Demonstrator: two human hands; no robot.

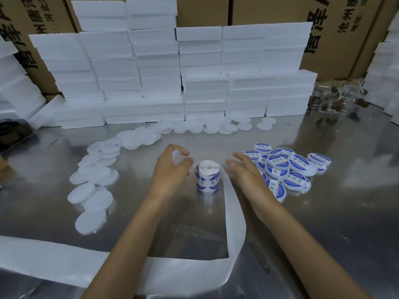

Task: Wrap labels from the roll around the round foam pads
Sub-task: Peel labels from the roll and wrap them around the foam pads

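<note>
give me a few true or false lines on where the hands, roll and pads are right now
1. The left hand holds a plain pad. True.
2. The right hand grips the roll. False: it is open beside the roll, not touching it.
3. The labelled pads lie to the right of the roll. True.
4. The roll lies flat on its side. False: it stands on end on the table.
5. The backing strip trails from the roll toward the person. True.
</note>
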